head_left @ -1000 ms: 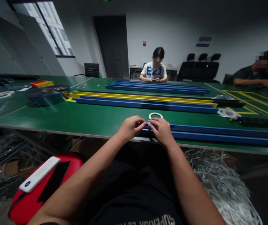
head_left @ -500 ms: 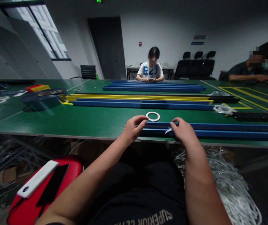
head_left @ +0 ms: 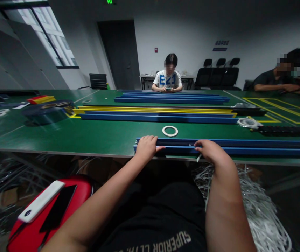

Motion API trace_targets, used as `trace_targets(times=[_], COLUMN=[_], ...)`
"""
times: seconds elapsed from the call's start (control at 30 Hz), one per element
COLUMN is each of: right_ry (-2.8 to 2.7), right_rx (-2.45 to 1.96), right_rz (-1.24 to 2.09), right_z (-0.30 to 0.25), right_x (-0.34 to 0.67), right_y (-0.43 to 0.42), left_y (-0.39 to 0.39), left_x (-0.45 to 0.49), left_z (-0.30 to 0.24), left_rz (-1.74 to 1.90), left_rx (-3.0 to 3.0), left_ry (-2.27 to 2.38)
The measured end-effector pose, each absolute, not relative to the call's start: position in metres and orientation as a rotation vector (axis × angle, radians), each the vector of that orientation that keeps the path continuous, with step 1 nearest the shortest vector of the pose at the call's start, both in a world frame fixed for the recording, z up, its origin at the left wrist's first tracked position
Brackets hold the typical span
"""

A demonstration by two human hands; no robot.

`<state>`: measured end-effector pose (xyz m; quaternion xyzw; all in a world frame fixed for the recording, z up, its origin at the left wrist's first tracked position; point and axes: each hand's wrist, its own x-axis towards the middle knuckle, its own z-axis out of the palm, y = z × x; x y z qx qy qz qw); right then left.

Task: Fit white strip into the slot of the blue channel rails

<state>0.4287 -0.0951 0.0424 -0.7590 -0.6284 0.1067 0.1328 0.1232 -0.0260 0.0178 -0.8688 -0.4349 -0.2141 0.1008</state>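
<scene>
A long blue channel rail [head_left: 257, 151] lies along the near edge of the green table, its left end close to my left hand [head_left: 147, 147]. That hand is over the rail near this end, fingers across the far side and thumb stretched along the near side, gripping it. Farther along the same rail, my right hand [head_left: 209, 149] has its fingertips pinched at the near wall. From them hangs a short white tape strip [head_left: 198, 159]. A white tape roll [head_left: 170, 131] lies flat on the table just beyond the rail.
More blue rails [head_left: 150, 118] and a yellow rail [head_left: 155, 109] lie across the table [head_left: 107, 136]. A large dark roll [head_left: 47, 112] sits left. Tangled white strips [head_left: 262, 206] fill the floor at right. A red stool [head_left: 83, 190] stands left. Two people sit at the far side.
My left hand has come down from above the rail onto its left end. My right hand has moved slightly right and lower, and the white strip now hangs below its fingertips.
</scene>
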Motion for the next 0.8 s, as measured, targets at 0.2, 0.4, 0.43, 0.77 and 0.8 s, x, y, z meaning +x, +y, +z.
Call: trace_targets(times=[0.2, 0.4, 0.43, 0.77, 0.8], right_ry=[-1.685, -1.432, -1.412, -1.499, -1.568], right_rx=[-1.933, -1.704, -1.64, -1.645, -1.731], right_rz=[0.083, 0.165, 0.221, 0.571, 0.468], right_z=[0.06, 0.066, 0.065, 0.059, 0.06], right_x=[0.409, 0.371, 0.365, 0.351, 0.353], right_y=[-0.09, -0.09, -0.09, -0.094, -0.095], left_y=[-0.007, 0.029, 0.033, 0.026, 0.023], left_x=[0.018, -0.129, -0.147, -0.117, -0.1], left_z=[0.014, 0.01, 0.011, 0.03, 0.031], left_rz=[-0.595, -0.456, -0.433, -0.503, -0.565], left_rx=[-2.548, -2.484, -2.491, -2.378, -2.378], left_ry=[-1.288, -1.466, -1.493, -1.807, -1.777])
